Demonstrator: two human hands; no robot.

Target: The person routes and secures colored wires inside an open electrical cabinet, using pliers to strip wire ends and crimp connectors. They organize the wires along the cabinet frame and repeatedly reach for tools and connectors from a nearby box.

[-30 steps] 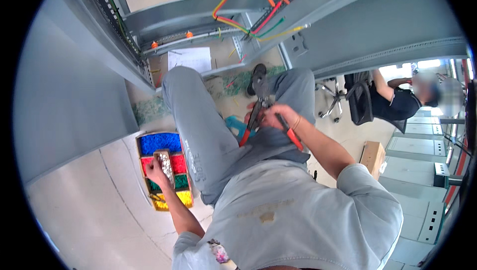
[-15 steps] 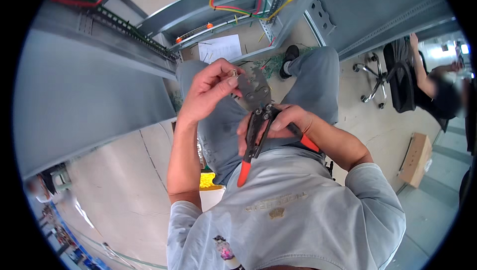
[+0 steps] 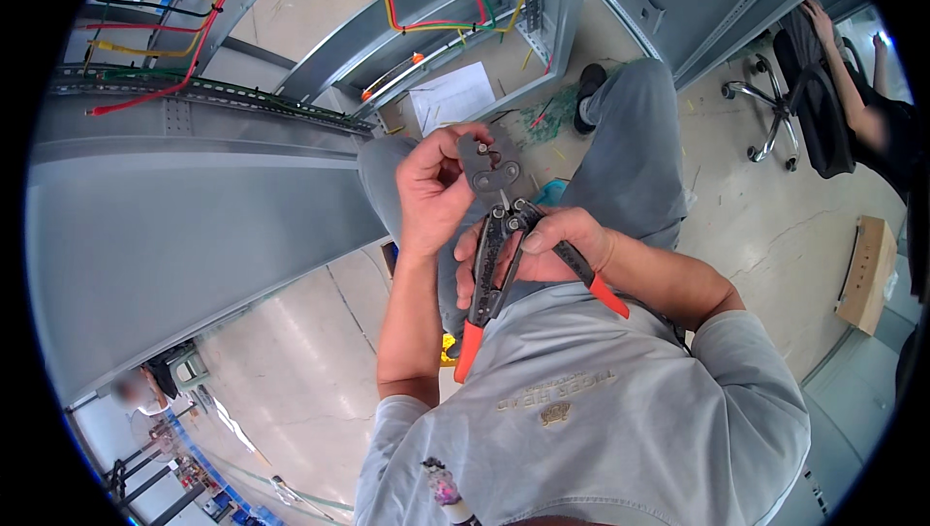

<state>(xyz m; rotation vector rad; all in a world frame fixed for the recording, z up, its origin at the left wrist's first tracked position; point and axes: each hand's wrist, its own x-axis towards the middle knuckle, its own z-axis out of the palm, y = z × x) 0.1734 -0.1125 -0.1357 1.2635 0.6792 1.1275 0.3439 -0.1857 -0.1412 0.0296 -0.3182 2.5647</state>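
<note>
My right hand (image 3: 567, 240) is wrapped round crimping pliers (image 3: 499, 175), which have a dark metal head and red-tipped handles. The handles are spread apart over my lap. My left hand (image 3: 433, 192) is closed at the jaws, its fingertips partly behind the tool head. A small shiny metal terminal (image 3: 483, 148) shows in the jaw opening beside those fingertips. How far it sits in the jaws is hard to make out.
Ahead stands a grey metal cabinet frame (image 3: 387, 51), with red, yellow and green wires (image 3: 208, 17) along its rails. White paper (image 3: 451, 96) lies at its base among wire scraps. Further right are a person in a black office chair (image 3: 812, 105) and a cardboard box (image 3: 866, 274).
The metal terminal, pinched in my left fingertips beside the tool before, is now at the pliers' jaws. My left fingers have moved behind the head. The whole view has shifted slightly.
</note>
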